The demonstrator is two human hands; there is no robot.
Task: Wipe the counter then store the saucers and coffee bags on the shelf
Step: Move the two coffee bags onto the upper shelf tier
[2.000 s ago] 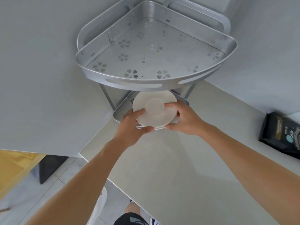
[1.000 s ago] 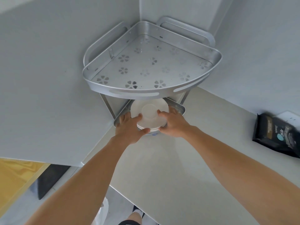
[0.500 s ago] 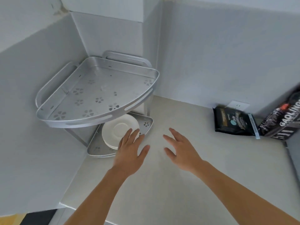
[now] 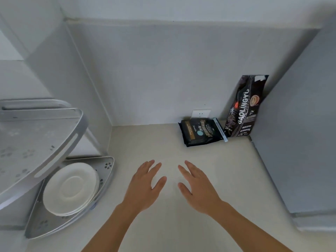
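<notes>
Both hands, left hand point(image 4: 145, 186) and right hand point(image 4: 197, 188), spread empty; saucers point(image 4: 70, 190) shelved left.

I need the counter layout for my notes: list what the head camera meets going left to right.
corner shelf → saucers on its lower tier → left hand → right hand → flat coffee bag → upright coffee bag
</notes>
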